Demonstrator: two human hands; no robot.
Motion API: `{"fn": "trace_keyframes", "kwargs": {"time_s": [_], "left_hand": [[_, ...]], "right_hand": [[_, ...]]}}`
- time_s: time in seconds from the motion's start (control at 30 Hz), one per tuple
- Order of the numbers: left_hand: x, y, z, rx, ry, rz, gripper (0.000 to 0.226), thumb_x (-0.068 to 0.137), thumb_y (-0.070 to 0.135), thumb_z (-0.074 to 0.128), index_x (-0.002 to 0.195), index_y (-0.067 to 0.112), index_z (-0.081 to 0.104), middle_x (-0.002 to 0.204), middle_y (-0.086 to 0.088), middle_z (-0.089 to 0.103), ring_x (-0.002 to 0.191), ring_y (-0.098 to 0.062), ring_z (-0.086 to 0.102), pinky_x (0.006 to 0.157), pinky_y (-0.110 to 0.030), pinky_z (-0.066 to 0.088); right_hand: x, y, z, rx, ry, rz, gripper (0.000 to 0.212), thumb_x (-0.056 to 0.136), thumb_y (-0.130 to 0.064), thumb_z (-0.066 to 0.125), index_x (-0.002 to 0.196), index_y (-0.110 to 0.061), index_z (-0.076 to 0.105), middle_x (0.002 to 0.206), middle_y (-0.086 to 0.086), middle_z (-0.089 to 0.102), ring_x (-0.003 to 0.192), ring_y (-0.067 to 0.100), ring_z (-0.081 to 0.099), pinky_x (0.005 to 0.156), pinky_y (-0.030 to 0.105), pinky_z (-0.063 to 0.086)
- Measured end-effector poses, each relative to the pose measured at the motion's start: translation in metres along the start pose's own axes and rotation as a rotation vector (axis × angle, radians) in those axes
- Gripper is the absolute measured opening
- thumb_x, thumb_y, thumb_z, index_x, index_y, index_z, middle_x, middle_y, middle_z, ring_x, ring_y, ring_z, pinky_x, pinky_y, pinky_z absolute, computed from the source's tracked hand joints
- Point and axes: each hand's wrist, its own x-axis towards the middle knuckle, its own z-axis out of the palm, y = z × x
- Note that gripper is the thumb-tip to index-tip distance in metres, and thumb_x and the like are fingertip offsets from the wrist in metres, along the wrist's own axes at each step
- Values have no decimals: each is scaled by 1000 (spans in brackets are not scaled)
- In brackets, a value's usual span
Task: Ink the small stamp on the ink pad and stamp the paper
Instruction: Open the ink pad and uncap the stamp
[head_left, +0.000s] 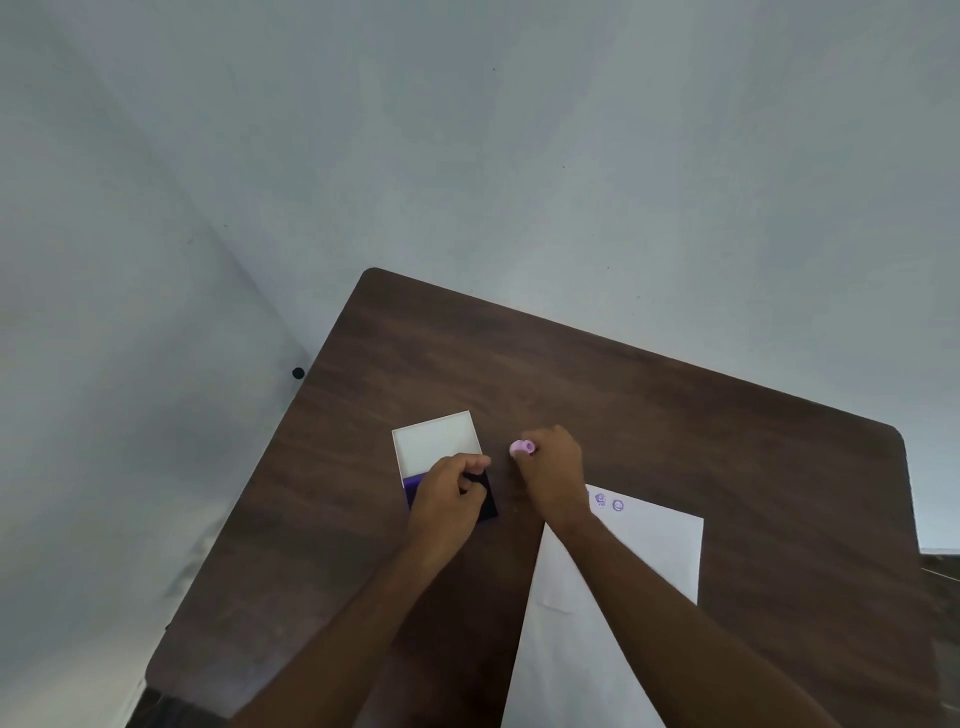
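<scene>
No readable brand or text anywhere. Only markings: two small purple stamp prints (609, 502) at the paper's far edge, too small to make out the design.

Left hand (447, 499) sits on the ink pad (485, 501), fingers curled down over it; grip looks closed on the pad's case, though the hand hides most of the contact. Only a purple sliver at the pad's left and a dark corner at its right show. The white lid (436, 441) lies open, hinged back on the far side of the pad, flat on the tabletop (675, 415).

Right hand (550, 470) has its grip closed on the small stamp (521, 448), pink, held sideways between the fingertips, just right of the pad and apart from it, over bare tabletop. Stamp face not visible.

Paper (623, 571) lies right of the pad, near end cut off by the frame's lower edge; the right forearm crosses it and covers its left far corner. A faint crease shows low on the sheet.

Small black round object (297, 373) beyond the tabletop's left edge, cannot tell what it is. Pale wall behind.
</scene>
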Motion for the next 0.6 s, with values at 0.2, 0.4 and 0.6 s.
{"fn": "trace_keyframes", "kwargs": {"time_s": [0.2, 0.4, 0.6], "left_hand": [[2, 11, 4, -17, -7, 26, 34, 94, 16, 57, 127, 24, 60, 124, 7, 65, 101, 0, 57, 86, -13, 41], [0, 22, 18, -25, -70, 58, 41, 90, 34, 63, 130, 25, 58, 128, 5, 64, 108, -6, 58, 85, -8, 37], [-1, 24, 18, -138, -90, 38, 47, 86, 44, 65, 129, 28, 56, 122, 10, 66, 105, -2, 61, 74, -4, 43]], "right_hand": [[-13, 4, -21, 475, -41, 310, 29, 76, -25, 81, 101, -10, 74, 88, 3, 76, 74, 13, 72, 71, 28, 60], [-29, 14, -34, 778, -110, 328, 34, 73, -21, 82, 104, -7, 74, 88, 4, 77, 75, 17, 74, 64, 20, 57], [-36, 14, -40, 874, -135, 282, 34, 77, -11, 78, 109, -1, 71, 89, 6, 77, 77, 20, 75, 65, 22, 58]]}}
